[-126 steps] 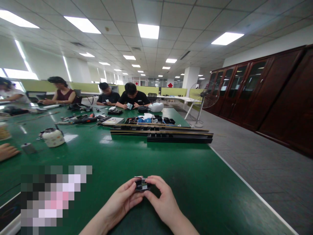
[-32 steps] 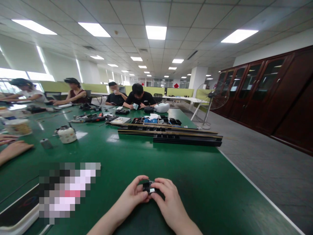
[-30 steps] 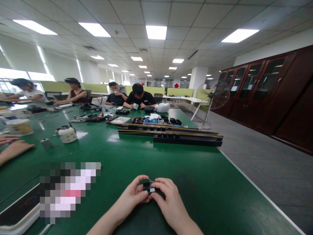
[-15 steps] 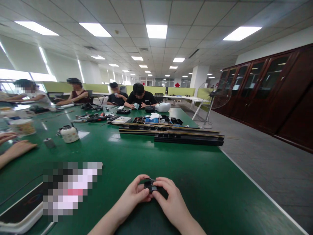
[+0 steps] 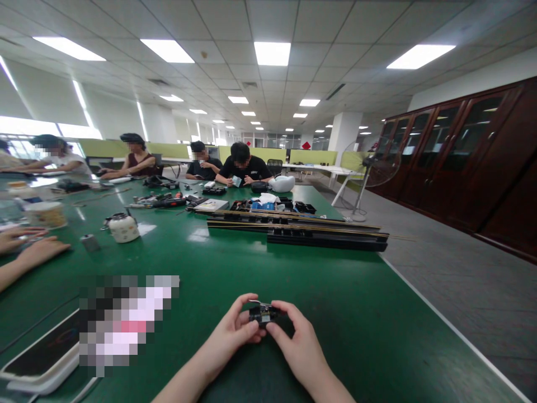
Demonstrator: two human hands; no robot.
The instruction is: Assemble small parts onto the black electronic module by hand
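A small black plastic device (image 5: 265,317) with metallic parts showing inside sits between my two hands, a little above the green table (image 5: 218,280). My left hand (image 5: 242,324) grips its left end, the thumb along the near side and the forefinger over the top. At the right end, my right hand (image 5: 290,327) pinches it between thumb and forefinger. A thin light-coloured strip or edge shows along the device's top, by my left fingertip. Its underside is hidden by my fingers. The exact kind of device is too small to make out.
A phone in a white holder (image 5: 46,352) lies at the left, partly blurred out. Beyond are a white jar (image 5: 123,227), a grey cylinder (image 5: 89,242) and another person's hands (image 5: 39,249). Long black rails (image 5: 327,242) with thin rods cross the table ahead. Several people sit farther back.
My right fingers have opened out slightly and shifted right along the device, so more of its inside shows. The whole view has shifted slightly.
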